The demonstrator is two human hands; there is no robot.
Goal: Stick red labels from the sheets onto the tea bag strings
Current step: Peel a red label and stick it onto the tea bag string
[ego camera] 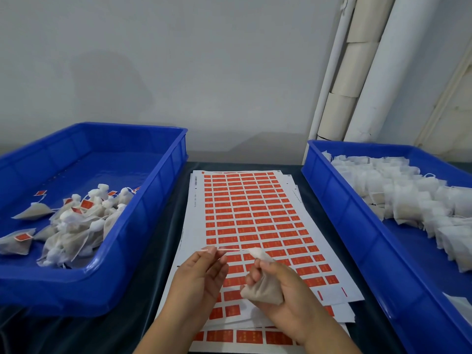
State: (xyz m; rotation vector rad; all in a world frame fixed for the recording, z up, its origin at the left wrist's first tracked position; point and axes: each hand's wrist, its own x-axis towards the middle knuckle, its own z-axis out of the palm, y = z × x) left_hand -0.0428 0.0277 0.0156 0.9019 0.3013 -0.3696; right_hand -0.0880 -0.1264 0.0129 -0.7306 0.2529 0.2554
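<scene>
Right hand (286,290) grip closed round tea bag (263,292), held over label sheets (252,218) at centre of surface. Left hand (201,274) pinches string (235,249), pulled taut toward 9 o'clock. Left bin (143,226) at 9 o'clock: labelled bags. Right bin (339,213) at 3 o'clock: unlabelled bags

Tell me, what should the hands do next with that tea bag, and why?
Probably peel one red label off the top sheet. The right hand grips a tea bag, the left hand pinches its string stretched straight above the sheet, and the string shows no label.
</scene>
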